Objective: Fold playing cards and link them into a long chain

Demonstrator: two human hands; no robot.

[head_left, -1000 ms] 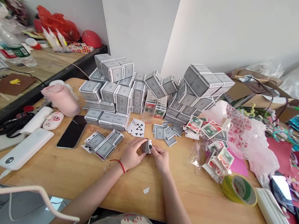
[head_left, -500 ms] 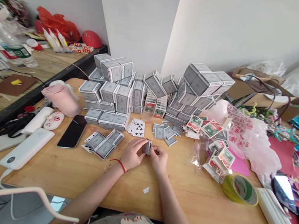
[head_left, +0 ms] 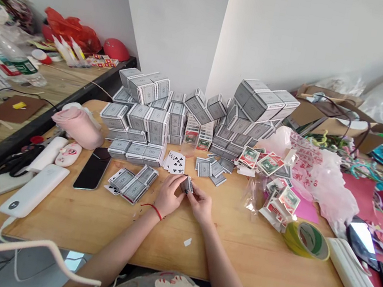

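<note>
A small grey-backed deck of cards (head_left: 187, 184) is gripped between both hands just above the wooden table (head_left: 89, 219). My left hand (head_left: 168, 195), with a red string round its wrist, closes on the deck's left side. My right hand (head_left: 199, 204) pinches its right side. Just beyond them lies a fanned spread of face-up cards (head_left: 175, 163) and several loose grey mini decks (head_left: 210, 169). More grey decks (head_left: 132, 185) lie to the left of my left hand.
A wall of stacked grey card boxes (head_left: 151, 116) stands at the back. A black phone (head_left: 92, 168), white power bank (head_left: 34, 189) and pink roll (head_left: 78, 126) lie left. Red-green packets (head_left: 280, 199), a pink bag (head_left: 321, 181) and yellow tape (head_left: 307, 239) lie right.
Both hands have shifted slightly away from me with the deck, and the deck has tilted a little between the fingers. Nothing else has moved.
</note>
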